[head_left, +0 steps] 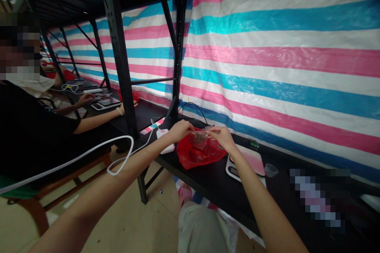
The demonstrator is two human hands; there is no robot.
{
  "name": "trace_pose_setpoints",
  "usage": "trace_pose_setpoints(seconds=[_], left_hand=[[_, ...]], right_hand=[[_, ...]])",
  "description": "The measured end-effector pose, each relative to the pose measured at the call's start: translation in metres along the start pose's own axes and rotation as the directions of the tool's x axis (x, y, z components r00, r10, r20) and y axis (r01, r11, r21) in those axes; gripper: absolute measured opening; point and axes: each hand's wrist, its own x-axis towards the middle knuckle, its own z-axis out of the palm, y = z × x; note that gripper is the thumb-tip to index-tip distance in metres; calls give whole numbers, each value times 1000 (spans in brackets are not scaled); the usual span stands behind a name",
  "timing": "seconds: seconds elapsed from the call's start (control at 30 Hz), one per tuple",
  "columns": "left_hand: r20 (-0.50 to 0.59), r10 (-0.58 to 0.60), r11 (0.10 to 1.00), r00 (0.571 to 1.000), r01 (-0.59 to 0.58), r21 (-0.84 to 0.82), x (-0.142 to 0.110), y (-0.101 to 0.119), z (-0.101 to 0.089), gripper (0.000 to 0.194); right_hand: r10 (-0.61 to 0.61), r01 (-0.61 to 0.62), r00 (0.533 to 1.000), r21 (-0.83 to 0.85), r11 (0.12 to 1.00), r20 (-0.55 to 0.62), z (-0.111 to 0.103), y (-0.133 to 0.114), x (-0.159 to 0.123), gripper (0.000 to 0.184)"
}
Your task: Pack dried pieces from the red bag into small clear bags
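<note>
Between my two hands hangs a small clear plastic bag (200, 136) with little brownish bits in it, too small to name. My left hand (183, 129) pinches its upper left edge, and my right hand (221, 135) pinches the upper right. Right beneath lies a red plastic bag (190, 159), crumpled and spread on the black tabletop. By my right forearm is a white digital scale (248, 160) with a pinkish top, partly covered by the arm. A small clear cup (270, 170) stands to the right of the scale.
A white power strip (165, 141) lies left of the red bag, its white cable (124, 154) looping over my left arm. Black shelf posts (118, 47) rise beside the table. At left a co-worker (44, 126) sits at another table with a scale (106, 103).
</note>
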Motion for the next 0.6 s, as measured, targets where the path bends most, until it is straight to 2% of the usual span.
trace_pose_setpoints(seconds=[0.07, 0.13, 0.23, 0.3, 0.4, 0.6], left_hand=[[-24, 2, 999, 1000, -3, -33, -1, 1, 2, 20], [-36, 18, 999, 999, -19, -39, -1, 4, 5, 20], [-68, 15, 1000, 998, -16, -16, 0, 8, 6, 20], [-97, -23, 1000, 995, 23, 0, 0, 8, 5, 20], [-130, -55, 998, 990, 60, 35, -2, 7, 4, 21], [-181, 7, 992, 984, 16, 122, -7, 10, 8, 24]], right_hand=[[-46, 46, 999, -133, 990, 6, 0, -4, -1, 19], [-104, 98, 995, -334, 937, -1, 0, -9, -3, 16], [-119, 36, 986, -557, 830, -114, 0, -17, -7, 15], [-119, -16, 976, -598, 802, -185, -1, -20, -10, 17], [-147, 0, 971, -619, 785, -186, 0, -19, -12, 18], [-197, 3, 953, -639, 769, -232, 8, -15, -14, 21]])
